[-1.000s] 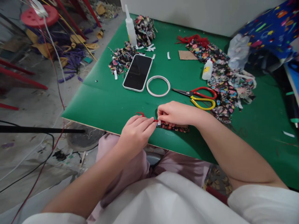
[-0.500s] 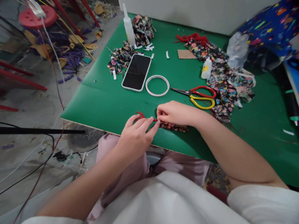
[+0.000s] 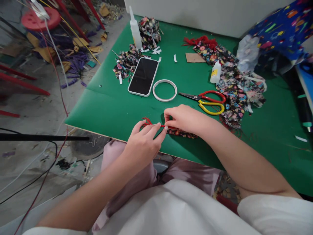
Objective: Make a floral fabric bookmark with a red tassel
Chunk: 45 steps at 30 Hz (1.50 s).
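Near the table's front edge, a bundle of red threads (image 3: 147,121) runs under the fingers of my left hand (image 3: 143,142), which presses and pinches it. Its frayed end sticks out to the left. A small strip of white tape (image 3: 166,128) sits on the threads, between the fingertips of both hands. My right hand (image 3: 183,119) has thumb and index finger closed in a pinch at that strip. Beneath the right hand lies a narrow piece of black flowered fabric (image 3: 182,133), partly covered by it.
Behind the hands lie a roll of tape (image 3: 154,93), a phone (image 3: 143,76) and scissors (image 3: 211,103) with red and yellow handles. Flowered fabric pieces (image 3: 232,86) and a small glue bottle (image 3: 215,72) are on the right. A taller bottle (image 3: 136,34) stands back left.
My hands stay almost in place at the threads. The right wrist and fingers shift very slightly; the camera view moves a little.
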Motion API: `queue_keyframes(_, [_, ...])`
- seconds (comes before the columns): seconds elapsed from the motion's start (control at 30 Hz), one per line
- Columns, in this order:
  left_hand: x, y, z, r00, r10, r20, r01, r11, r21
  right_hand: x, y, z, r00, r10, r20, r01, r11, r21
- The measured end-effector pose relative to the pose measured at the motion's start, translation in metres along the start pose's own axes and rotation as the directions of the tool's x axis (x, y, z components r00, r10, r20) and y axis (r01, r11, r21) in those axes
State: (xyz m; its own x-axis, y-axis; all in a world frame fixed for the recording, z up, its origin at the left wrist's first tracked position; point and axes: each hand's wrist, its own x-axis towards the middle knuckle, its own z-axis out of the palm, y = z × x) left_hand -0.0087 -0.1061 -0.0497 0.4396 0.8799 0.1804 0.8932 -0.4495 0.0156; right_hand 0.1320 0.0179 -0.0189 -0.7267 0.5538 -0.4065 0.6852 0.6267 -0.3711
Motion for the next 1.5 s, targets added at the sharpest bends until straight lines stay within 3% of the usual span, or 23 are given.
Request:
queue_keyframes(0.17, [-0.001, 0.000, 0.000, 1.000, -0.010, -0.019, 0.010, 1.000, -0.011, 0.001, 0.005, -0.006, 0.992, 0.107, -0.063, -0.113, 0.989, -0.092])
queue_keyframes(0.27, [-0.001, 0.001, 0.000, 0.999, -0.015, -0.029, 0.014, 1.000, -0.016, -0.003, 0.011, -0.018, 0.993, 0.050, -0.102, -0.048, 0.999, 0.019])
queue_keyframes(0.4, [-0.003, 0.001, 0.002, 0.999, -0.016, -0.047, 0.016, 1.000, -0.015, -0.016, 0.013, -0.024, 0.944, -0.029, -0.328, 0.071, 0.991, 0.116])
queue_keyframes(0.5, [-0.003, 0.000, 0.004, 0.998, -0.009, -0.066, 0.009, 1.000, -0.007, -0.024, 0.007, -0.002, 0.922, -0.131, -0.363, 0.144, 0.990, 0.009])
queue_keyframes(0.6, [-0.004, -0.001, 0.007, 0.997, -0.011, -0.079, 0.011, 1.000, -0.012, -0.028, 0.001, 0.030, 0.922, -0.108, -0.373, 0.084, 0.993, -0.081])
queue_keyframes(0.77, [-0.008, 0.001, 0.012, 0.998, -0.025, -0.064, 0.023, 0.999, -0.033, -0.023, 0.004, 0.059, 0.868, -0.088, -0.489, 0.115, 0.993, 0.025])
queue_keyframes(0.87, [-0.014, -0.003, 0.015, 0.997, -0.040, -0.066, 0.034, 0.995, -0.092, -0.020, 0.007, 0.060, 0.861, -0.059, -0.505, 0.117, 0.990, 0.085])
queue_keyframes(1.03, [-0.009, -0.021, 0.011, 0.966, -0.201, -0.161, 0.167, 0.965, -0.201, -0.022, 0.005, 0.058, 0.854, -0.031, -0.519, 0.076, 0.995, 0.065])
queue_keyframes(1.23, [0.009, -0.031, 0.011, 0.988, -0.097, -0.122, 0.068, 0.972, -0.224, -0.024, 0.004, 0.055, 0.861, -0.004, -0.509, 0.046, 0.996, 0.070])
queue_keyframes(1.5, [0.002, -0.044, 0.010, 0.990, -0.131, -0.042, 0.122, 0.977, -0.173, -0.026, 0.004, 0.051, 0.872, 0.048, -0.487, -0.008, 0.997, 0.083])
